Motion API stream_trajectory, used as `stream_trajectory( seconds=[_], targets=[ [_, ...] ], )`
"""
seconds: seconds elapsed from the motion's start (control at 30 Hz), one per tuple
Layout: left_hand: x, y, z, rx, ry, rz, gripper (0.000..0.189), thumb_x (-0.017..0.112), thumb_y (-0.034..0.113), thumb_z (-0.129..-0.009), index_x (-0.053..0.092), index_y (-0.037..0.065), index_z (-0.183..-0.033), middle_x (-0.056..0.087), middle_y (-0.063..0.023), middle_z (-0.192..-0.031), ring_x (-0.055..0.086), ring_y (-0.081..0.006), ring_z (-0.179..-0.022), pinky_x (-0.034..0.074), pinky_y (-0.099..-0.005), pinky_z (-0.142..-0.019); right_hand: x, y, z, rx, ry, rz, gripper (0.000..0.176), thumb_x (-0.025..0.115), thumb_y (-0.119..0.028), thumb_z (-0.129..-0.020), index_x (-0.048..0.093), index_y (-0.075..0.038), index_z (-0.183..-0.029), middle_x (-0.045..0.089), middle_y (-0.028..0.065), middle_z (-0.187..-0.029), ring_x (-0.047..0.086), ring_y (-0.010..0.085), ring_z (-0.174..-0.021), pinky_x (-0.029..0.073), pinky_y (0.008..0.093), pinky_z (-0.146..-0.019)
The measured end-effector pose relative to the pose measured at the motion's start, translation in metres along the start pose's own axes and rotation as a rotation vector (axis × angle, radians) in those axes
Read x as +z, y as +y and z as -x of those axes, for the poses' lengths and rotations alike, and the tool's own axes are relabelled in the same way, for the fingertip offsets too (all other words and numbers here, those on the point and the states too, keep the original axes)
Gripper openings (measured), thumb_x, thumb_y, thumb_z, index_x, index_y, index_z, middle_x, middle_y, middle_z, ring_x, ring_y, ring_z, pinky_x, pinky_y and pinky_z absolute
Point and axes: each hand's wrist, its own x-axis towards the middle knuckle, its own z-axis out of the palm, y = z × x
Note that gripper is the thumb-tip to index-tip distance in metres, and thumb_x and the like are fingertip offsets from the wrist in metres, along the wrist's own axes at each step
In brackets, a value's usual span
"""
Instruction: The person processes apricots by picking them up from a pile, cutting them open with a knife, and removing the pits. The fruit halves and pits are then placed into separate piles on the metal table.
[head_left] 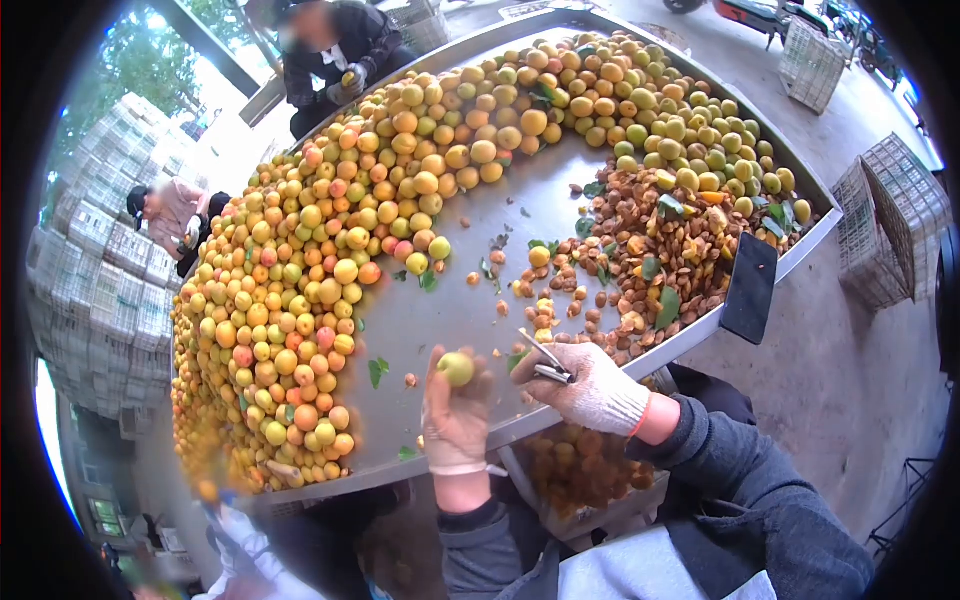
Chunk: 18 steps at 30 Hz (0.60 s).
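My left hand, in a thin pale glove, is turned palm up near the tray's front edge and holds a yellow-green apricot at its fingers. To its right, my right hand wears a white knit glove and is closed around a slim metal two-pronged tool, like small tongs. The tool's tips point up and left, apart from the apricot. Just beyond my right hand lies a heap of brown apricot pits, with leaves and bits of flesh among them.
A large metal tray bears many whole apricots along its left and far sides. A black phone rests at the right rim. Below the front edge is a crate of apricot pieces. Co-workers sit at the far and left sides; plastic crates stand right.
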Motion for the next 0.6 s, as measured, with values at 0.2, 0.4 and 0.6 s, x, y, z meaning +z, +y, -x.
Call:
stream_trajectory(
  seconds=[0.2, 0.4, 0.6],
  targets=[
    [-0.052, 0.026, -0.023, 0.094, 0.304, 0.061, 0.028, 0.063, 0.020, -0.088, 0.057, 0.009, -0.113, 0.062, -0.0139, -0.103, 0.062, -0.0329, -0.093, 0.054, -0.0455, -0.083, -0.027, -0.019, 0.000, 0.145, 0.169, -0.264, 0.015, 0.061, -0.010, -0.085, 0.066, -0.006, -0.099, 0.059, 0.0016, -0.071, 0.053, 0.0080, -0.060, 0.044, 0.0243, -0.056],
    [0.001, 0.008, -0.074, 0.161, 0.130, -0.129, 0.028, 0.062, 0.020, -0.089, 0.056, 0.007, -0.113, 0.064, -0.0113, -0.101, 0.062, -0.0319, -0.090, 0.053, -0.0414, -0.078, -0.041, -0.033, -0.004, 0.092, 0.327, -0.428, 0.016, 0.057, -0.007, -0.088, 0.061, -0.002, -0.103, 0.053, 0.0003, -0.061, 0.045, 0.0065, -0.041, 0.035, 0.0214, -0.037],
    [0.121, -0.022, -0.093, 0.118, 0.031, -0.514, 0.050, 0.065, 0.030, -0.088, 0.053, -0.002, -0.124, 0.059, -0.0116, -0.120, 0.049, -0.0224, -0.117, 0.035, -0.0353, -0.101, -0.051, -0.032, -0.005, 0.112, 0.406, -0.507, 0.019, 0.055, -0.005, -0.086, 0.061, 0.000, -0.103, 0.050, -0.0008, -0.059, 0.043, 0.0061, -0.041, 0.034, 0.0210, -0.037]
  ],
)
